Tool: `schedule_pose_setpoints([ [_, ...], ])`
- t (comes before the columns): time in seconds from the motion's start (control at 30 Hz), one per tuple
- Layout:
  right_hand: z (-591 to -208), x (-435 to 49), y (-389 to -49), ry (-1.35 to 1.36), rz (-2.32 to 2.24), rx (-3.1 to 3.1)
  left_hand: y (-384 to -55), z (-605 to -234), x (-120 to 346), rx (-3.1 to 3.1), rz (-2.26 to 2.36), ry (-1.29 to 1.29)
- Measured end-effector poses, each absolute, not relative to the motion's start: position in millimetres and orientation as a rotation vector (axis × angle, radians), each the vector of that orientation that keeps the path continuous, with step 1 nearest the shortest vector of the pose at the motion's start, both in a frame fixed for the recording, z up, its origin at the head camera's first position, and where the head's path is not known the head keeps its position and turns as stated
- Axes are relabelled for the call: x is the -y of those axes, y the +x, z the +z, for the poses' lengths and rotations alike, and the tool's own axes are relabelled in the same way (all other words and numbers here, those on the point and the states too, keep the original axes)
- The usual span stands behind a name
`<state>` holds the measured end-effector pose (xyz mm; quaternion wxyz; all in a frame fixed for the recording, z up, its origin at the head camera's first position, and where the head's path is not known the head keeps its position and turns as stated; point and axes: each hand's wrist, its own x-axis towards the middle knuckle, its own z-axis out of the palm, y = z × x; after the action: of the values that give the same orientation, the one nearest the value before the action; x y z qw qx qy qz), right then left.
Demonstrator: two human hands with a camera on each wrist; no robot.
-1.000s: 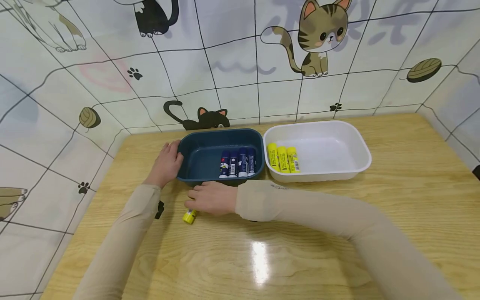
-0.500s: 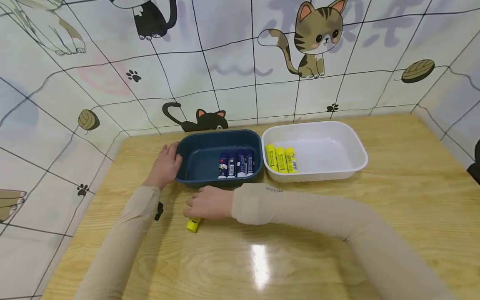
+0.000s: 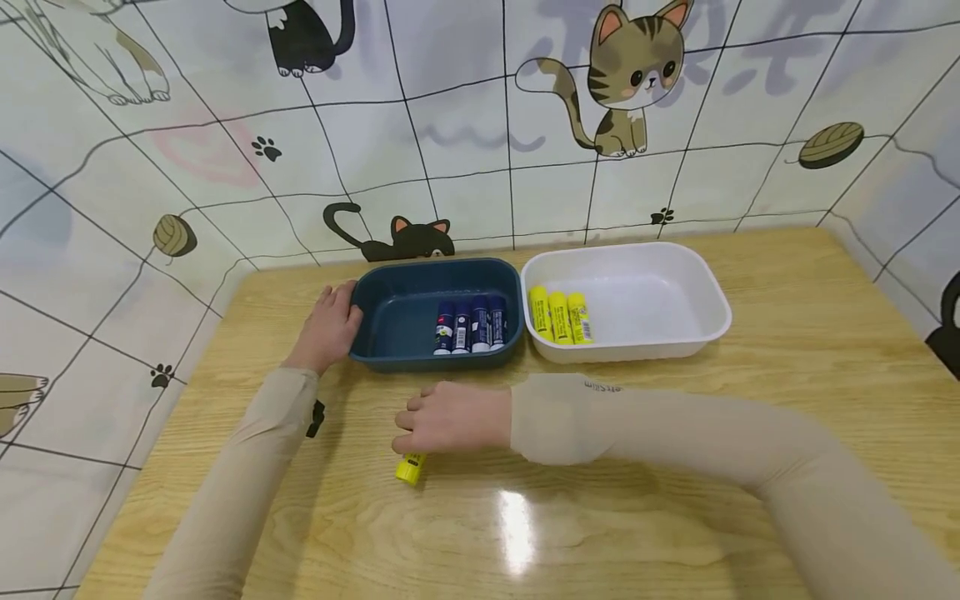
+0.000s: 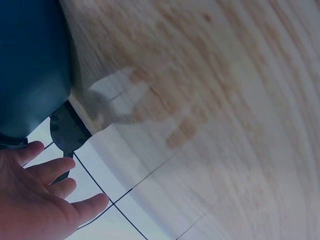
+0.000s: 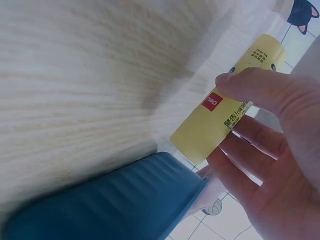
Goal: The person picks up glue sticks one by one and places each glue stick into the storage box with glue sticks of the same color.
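My right hand pinches a yellow glue stick between thumb and fingers, over the table in front of the blue bin. In the right wrist view the thumb presses on the glue stick beside its red label, with the fingers behind. Against the left end of the dark blue bin rests my left hand. The left wrist view shows that hand with its fingers fairly straight and spread beside the bin wall. Several navy glue sticks lie side by side in the blue bin.
A white bin stands directly right of the blue one. Three yellow glue sticks lie at its left end. Behind the wooden table rises a wall with cat drawings, and another wall borders the left side.
My right hand has moved away from the blue bin, toward me and slightly right, carrying the yellow glue stick. The left hand stays at the bin's left end.
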<state>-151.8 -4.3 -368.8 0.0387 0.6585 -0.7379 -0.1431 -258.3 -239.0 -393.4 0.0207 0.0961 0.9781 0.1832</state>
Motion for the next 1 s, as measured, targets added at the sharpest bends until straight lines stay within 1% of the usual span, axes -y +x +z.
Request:
schedule_pose_setpoints([
  [0.23, -368.9, -11.8, -143.5, 2.024, -0.428, 2.205, -258.5, -396.8, 240.5, -3.012, 0.581, 0.295],
  [0.37, -361.5, -25.5, -143.4, 2.011, -0.436, 2.235, -259.2, -398.4, 241.5, -3.007, 0.587, 0.293],
  [0.7, -341.2, -72.7, -151.7, 1.933, -0.473, 2.333, -261.6, -397.4, 239.1, -3.009, 0.574, 0.311],
  [1.0, -321.3, -112.8, -164.2, 1.847, -0.399, 2.362, -258.4, -393.0, 241.4, -2.99, 0.571, 0.311],
])
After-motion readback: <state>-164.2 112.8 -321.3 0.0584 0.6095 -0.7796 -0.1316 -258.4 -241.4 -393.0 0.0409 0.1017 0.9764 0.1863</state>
